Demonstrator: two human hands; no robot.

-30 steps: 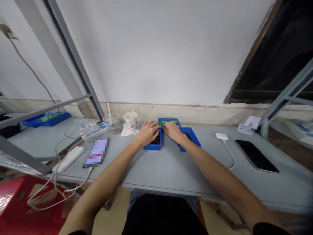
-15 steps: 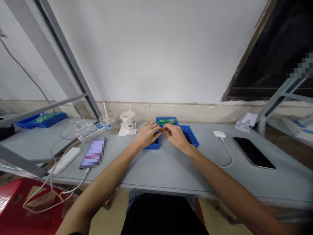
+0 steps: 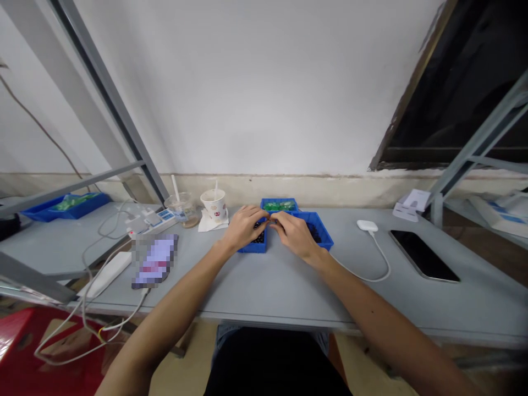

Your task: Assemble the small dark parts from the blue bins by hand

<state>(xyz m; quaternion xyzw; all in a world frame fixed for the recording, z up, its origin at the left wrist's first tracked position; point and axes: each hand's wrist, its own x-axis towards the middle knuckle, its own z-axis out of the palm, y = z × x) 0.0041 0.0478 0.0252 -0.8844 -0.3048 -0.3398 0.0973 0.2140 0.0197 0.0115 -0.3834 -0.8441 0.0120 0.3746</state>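
Note:
My left hand [image 3: 244, 226] is over a blue bin [image 3: 253, 249] of small black parts, thumb and fingers pinched together. Its fingertips meet those of my right hand [image 3: 292, 234], which is also closed in a pinch. Whatever sits between the fingertips is too small to make out. Partly behind my right hand is a second blue bin [image 3: 325, 237], with small dark pieces inside. At the back, a third blue bin [image 3: 264, 203] holds green pieces [image 3: 279, 205].
Left of the bins stand a paper cup [image 3: 214, 204] on a napkin, a clear plastic cup [image 3: 184, 210], a power strip [image 3: 161, 221] and a purple phone [image 3: 159, 258]. A white charging case [image 3: 367, 225] with a cable and a black phone [image 3: 424, 254] lie to the right.
The view has shifted slightly. Both hands stay fingertip to fingertip above the bins, with my right hand's fingers a little rearranged.

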